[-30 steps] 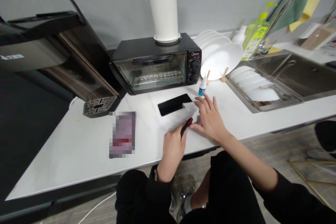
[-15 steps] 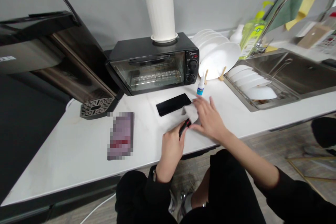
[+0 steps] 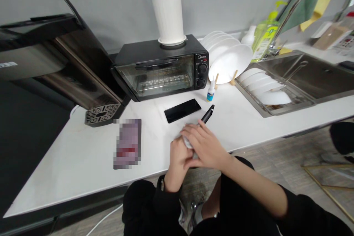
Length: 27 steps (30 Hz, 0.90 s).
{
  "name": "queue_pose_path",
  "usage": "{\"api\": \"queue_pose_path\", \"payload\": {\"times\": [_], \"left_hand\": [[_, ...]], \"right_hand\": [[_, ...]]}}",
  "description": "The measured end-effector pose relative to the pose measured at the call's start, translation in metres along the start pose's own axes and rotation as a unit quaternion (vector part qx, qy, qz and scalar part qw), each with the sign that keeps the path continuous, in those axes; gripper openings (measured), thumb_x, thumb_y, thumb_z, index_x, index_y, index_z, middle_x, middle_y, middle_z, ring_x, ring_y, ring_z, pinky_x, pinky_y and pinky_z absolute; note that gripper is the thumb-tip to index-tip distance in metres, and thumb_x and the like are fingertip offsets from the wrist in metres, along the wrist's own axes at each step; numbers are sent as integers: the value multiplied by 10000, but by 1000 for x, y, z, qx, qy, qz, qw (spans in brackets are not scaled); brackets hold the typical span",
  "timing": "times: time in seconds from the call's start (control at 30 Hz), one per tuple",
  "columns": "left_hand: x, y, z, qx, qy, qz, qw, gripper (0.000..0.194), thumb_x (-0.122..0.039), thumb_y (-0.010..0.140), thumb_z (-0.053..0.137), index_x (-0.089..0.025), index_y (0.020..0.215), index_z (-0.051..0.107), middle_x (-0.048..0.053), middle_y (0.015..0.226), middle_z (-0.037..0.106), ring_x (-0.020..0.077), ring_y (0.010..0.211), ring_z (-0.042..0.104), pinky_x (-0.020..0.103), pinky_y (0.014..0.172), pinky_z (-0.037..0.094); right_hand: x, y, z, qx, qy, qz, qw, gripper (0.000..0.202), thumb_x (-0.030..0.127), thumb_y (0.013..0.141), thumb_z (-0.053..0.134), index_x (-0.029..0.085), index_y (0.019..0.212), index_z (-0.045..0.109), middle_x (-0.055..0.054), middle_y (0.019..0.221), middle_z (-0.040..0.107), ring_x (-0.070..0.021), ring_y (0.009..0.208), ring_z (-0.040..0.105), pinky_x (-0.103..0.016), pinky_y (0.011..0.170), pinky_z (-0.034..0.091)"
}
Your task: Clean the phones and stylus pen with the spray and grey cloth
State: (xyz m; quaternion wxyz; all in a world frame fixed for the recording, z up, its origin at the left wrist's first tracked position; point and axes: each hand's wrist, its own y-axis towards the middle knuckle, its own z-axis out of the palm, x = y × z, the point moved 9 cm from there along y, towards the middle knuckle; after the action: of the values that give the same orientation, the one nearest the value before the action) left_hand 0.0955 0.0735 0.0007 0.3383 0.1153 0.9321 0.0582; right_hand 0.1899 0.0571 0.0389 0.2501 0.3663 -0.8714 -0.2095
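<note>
My left hand (image 3: 178, 155) is closed around a slim black object (image 3: 207, 114), whose far end sticks out to the upper right with a small pale mark near its tip. The rest of it is covered by my hands. Over it lies my right hand (image 3: 203, 147), fingers bent and pressing a light grey cloth (image 3: 188, 143) that shows only in part. Just beyond, a black smartphone (image 3: 182, 110) rests flat on the counter, screen up. Behind the object's tip stands a small white spray bottle (image 3: 210, 92) with a blue label.
On the white counter (image 3: 83, 169) lies a blurred purple flat item (image 3: 127, 143). A black toaster oven (image 3: 163, 70) bears a white utensil pot (image 3: 168, 18). Left is a coffee-machine-like appliance (image 3: 91, 70); right are white plates (image 3: 229, 62) and a sink (image 3: 312, 77).
My right hand has drawn the cloth back toward my left hand and now lies over it. The black object's far end has come into view, pointing away from me.
</note>
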Motion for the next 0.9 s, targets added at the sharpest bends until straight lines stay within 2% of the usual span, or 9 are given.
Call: {"api": "queue_pose_path", "payload": {"times": [0.1, 0.2, 0.37, 0.47, 0.57, 0.67, 0.77, 0.83, 0.9], "left_hand": [[-4, -6, -25, -112, -113, -13, 987, 157, -221, 984, 588, -202, 1078, 713, 62, 1007, 817, 201, 918, 788, 282, 857, 612], [-8, -10, -47, -239, -251, -18, 938, 159, -315, 930, 720, -194, 1030, 692, 56, 986, 811, 201, 922, 789, 277, 864, 615], [-27, 10, -26, -171, -266, 31, 948, 157, -271, 988, 628, -189, 1067, 736, 75, 1093, 814, 203, 997, 783, 282, 895, 613], [-30, 13, -16, -153, -171, 43, 972, 254, -267, 1047, 538, -206, 1177, 747, 91, 1122, 817, 215, 1008, 788, 291, 905, 603], [-29, 10, -11, -139, -87, 40, 986, 280, -250, 1064, 502, -186, 1132, 766, 103, 967, 827, 224, 846, 799, 279, 777, 592], [-25, 8, -12, -126, -65, 37, 989, 261, -212, 1049, 515, -174, 1081, 771, 105, 909, 821, 225, 770, 787, 268, 692, 553], [-23, 9, -14, -106, -47, 42, 992, 218, -176, 1009, 562, -162, 971, 776, 101, 826, 805, 216, 704, 760, 262, 655, 512], [-20, 10, -14, -94, -37, 41, 994, 211, -172, 985, 593, -158, 859, 761, 87, 734, 776, 199, 620, 717, 262, 615, 478], [-17, 10, -14, -89, -32, 37, 995, 224, -188, 981, 607, -160, 807, 744, 74, 695, 757, 181, 577, 682, 261, 594, 453]], "right_hand": [[-29, 1, -23, -79, 37, 110, 990, 777, 808, 994, 243, 172, 1269, 594, -176, 1224, 681, -341, 1212, 621, -620, 1247, 282], [-53, 1, -28, -138, 191, 203, 951, 654, 756, 1026, 299, 203, 1155, 623, -131, 1123, 702, -310, 1103, 659, -536, 1144, 441], [-55, 0, -6, -215, 302, 293, 881, 626, 588, 1100, 180, 182, 1153, 654, -120, 1026, 755, -282, 959, 725, -427, 860, 601], [-51, 1, -8, -257, 312, 307, 861, 607, 524, 1108, 157, 173, 1248, 631, -151, 1145, 755, -285, 1044, 726, -448, 918, 592], [-42, 7, -28, -300, 328, 269, 854, 538, 467, 1112, 210, 177, 1380, 575, -176, 1317, 705, -295, 1222, 674, -497, 1043, 539], [-28, 15, -55, -324, 314, 195, 871, 498, 398, 1125, 208, 228, 1470, 525, -141, 1386, 662, -277, 1293, 629, -524, 1105, 493], [-9, 30, -75, -279, 180, 87, 939, 421, 380, 1127, 287, 273, 1360, 621, -95, 1357, 658, -278, 1296, 581, -531, 1123, 455], [1, 42, -76, -211, 68, 19, 975, 407, 440, 1119, 345, 241, 1245, 677, -108, 1249, 695, -290, 1189, 600, -498, 1040, 494], [-2, 49, -73, -167, 4, 6, 986, 467, 536, 1103, 376, 197, 1126, 696, -115, 1065, 714, -274, 992, 628, -431, 872, 533]]}}
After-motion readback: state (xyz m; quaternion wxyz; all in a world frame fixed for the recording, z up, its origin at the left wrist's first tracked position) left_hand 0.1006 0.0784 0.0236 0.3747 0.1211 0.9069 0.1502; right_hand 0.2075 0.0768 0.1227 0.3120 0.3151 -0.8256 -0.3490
